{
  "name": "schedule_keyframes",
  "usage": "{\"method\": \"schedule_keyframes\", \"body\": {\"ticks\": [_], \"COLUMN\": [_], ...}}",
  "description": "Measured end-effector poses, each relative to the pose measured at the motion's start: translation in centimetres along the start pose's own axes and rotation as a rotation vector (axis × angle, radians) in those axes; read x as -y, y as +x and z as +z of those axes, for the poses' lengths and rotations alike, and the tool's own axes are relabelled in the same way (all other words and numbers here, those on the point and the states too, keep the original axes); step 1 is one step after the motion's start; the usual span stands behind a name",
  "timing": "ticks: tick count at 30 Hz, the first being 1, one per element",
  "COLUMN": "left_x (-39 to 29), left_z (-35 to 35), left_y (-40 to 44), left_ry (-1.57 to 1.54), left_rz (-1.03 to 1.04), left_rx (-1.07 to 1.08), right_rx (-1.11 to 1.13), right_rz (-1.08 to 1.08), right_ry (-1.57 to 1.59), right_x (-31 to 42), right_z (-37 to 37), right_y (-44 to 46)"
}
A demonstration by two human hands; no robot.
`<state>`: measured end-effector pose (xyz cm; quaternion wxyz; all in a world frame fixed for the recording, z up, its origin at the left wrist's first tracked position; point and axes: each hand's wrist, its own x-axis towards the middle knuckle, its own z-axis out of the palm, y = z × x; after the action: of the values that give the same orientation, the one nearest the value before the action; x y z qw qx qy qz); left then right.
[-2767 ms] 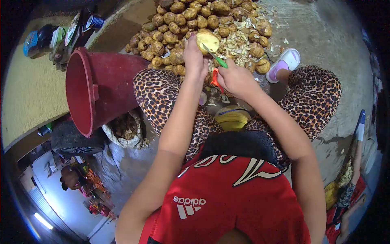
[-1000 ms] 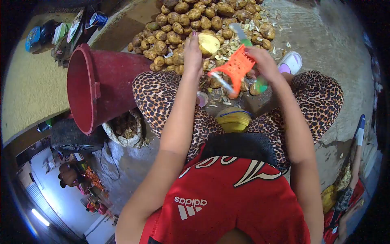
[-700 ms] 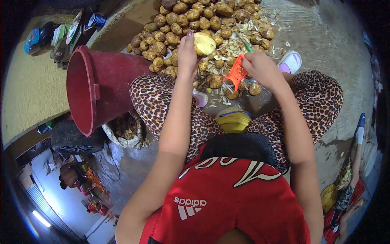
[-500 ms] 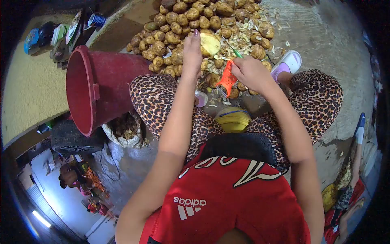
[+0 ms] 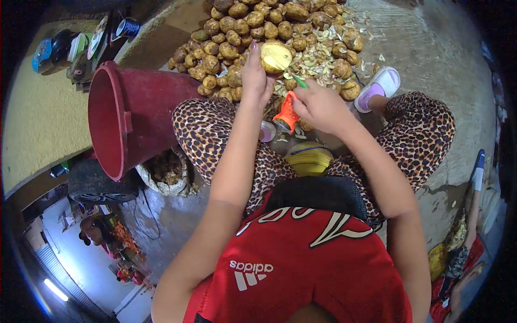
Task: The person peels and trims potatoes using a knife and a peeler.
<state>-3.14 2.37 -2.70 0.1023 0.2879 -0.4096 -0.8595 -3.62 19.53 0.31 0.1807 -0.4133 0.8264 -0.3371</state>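
A partly peeled potato (image 5: pixel 277 56), its pale flesh facing up, is gripped in my left hand (image 5: pixel 255 78) above the pile. My right hand (image 5: pixel 323 106) is closed around a small knife with a green handle (image 5: pixel 300 82); its blade points at the potato's lower edge, and whether it touches cannot be made out. The same hand also keeps hold of an orange peeler (image 5: pixel 287 113), which hangs below the fingers. Beyond both hands spreads a heap of brown unpeeled potatoes (image 5: pixel 237 27), with pale peel scraps (image 5: pixel 315 67) scattered along its right side.
A large red bucket (image 5: pixel 145 107) lies tipped on its side at the left, mouth facing left. Below it are a white sack (image 5: pixel 169 185) and a tire (image 5: pixel 99 180). A yellow container (image 5: pixel 308 159) sits between my knees. Other people (image 5: pixel 97 231) are at lower left.
My right hand has moved left, bringing the knife to the potato's edge and carrying the peeler along. The potato has turned slightly in my left hand.
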Motion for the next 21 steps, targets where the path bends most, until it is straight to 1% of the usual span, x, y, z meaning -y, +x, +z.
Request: {"method": "schedule_keyframes", "body": {"ticks": [5,11,14,17,21], "left_x": [0.5,0.5,0.4,0.7,0.8], "left_z": [0.3,0.2,0.8,0.3,0.8], "left_y": [-0.5,-0.1,-0.6,-0.4,-0.6], "left_ry": [-0.11,-0.134,-0.156,-0.127,-0.106], "left_rz": [0.01,0.045,0.036,0.004,-0.029], "left_rx": [-0.032,-0.113,-0.116,-0.128,-0.085], "right_rx": [-0.053,-0.051,-0.05,-0.06,-0.054], "right_rz": [-0.003,-0.021,-0.019,-0.001,0.079], "right_ry": [-0.062,-0.105,-0.121,-0.143,-0.136], "right_x": [0.5,0.6,0.2,0.1,-0.4], "right_z": [0.9,1.0,1.6,1.9,2.4], "right_y": [-0.1,-0.1,0.1,0.1,0.1]}}
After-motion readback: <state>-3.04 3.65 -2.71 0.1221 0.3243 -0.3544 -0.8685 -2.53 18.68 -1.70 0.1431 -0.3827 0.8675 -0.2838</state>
